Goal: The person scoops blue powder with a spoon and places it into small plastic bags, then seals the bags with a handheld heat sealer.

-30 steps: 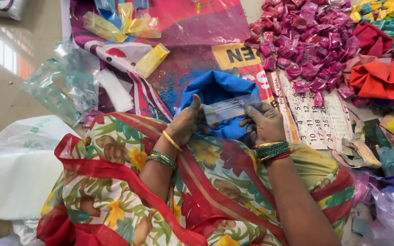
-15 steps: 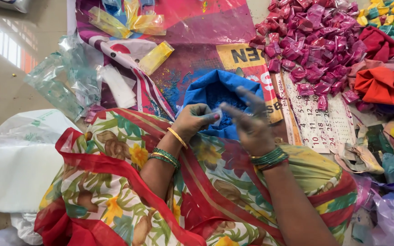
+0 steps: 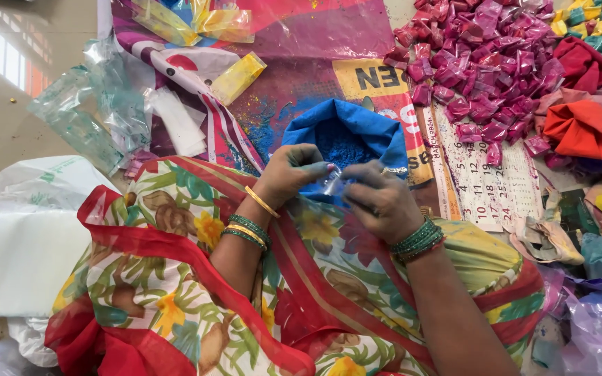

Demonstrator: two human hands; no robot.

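- Pouch [image 3: 334, 182]: small clear plastic, pinched between both hands just before the blue powder bag [image 3: 348, 143], over the lap; likely light, limp, slippery, best taken at its top edge.
- Left hand [image 3: 292, 170] and right hand [image 3: 379, 197]: each grip is closed on it.
- Half a second ago the hands sat higher, before the bag mouth.

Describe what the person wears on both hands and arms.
Left hand: a gold bangle at the wrist, then green bangles with a gold one higher up. Right hand: a stack of green bangles edged red. Both forearms are bare; blue powder smudges the fingers.
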